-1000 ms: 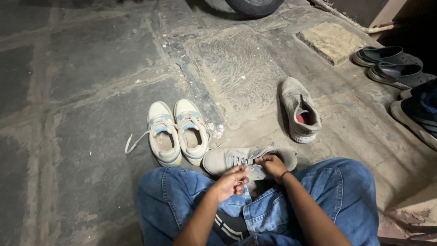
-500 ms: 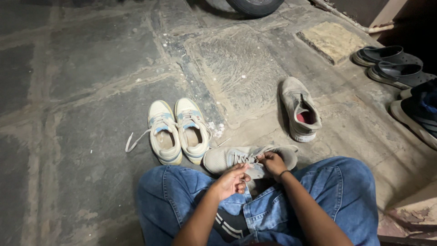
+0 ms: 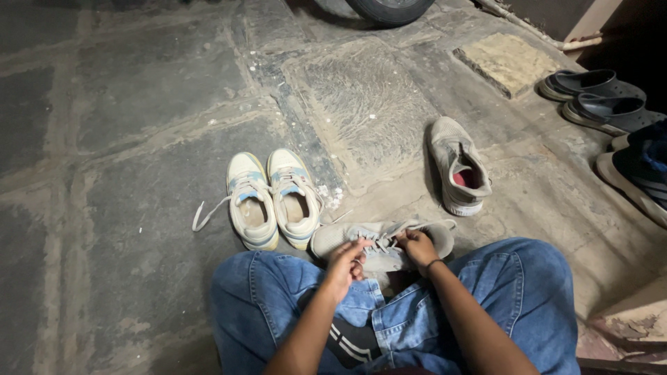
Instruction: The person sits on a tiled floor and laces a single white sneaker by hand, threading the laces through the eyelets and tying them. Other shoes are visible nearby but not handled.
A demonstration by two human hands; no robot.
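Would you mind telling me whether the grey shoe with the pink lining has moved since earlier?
No. The grey shoe still lies just right of the pale pair, unchanged against the floor joints.

Dim, uneven light falls on the stone floor; the top right corner sinks into deep shadow. Focus is fairly sharp, without glare.

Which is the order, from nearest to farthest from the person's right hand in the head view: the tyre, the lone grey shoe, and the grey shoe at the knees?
1. Grey shoe at the knees: the right hand touches it, at the laces.
2. Lone grey shoe: just beyond, slightly right.
3. Tyre: at the top edge, farthest.
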